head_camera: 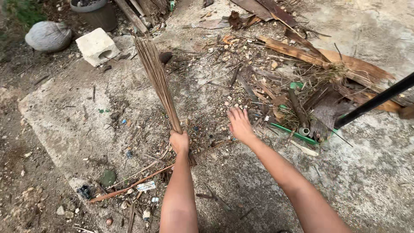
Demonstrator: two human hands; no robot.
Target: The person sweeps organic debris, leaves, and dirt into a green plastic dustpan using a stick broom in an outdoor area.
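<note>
My left hand [179, 142] is closed tight around the bound neck of a stick broom [157, 82], whose long bristles fan up and away from me, tilted left. My right hand [239, 125] is open, palm down, fingers spread, gripping nothing, above the concrete slab [77, 125]. Just beyond it lies a heap of dry bark and twigs [310, 73] over a green dustpan [297, 134]. Farther left sits a pale block [97, 46].

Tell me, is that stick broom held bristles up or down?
Up. The left hand grips the stick broom near its bound end, and the bristles fan upward, away from the person.
</note>
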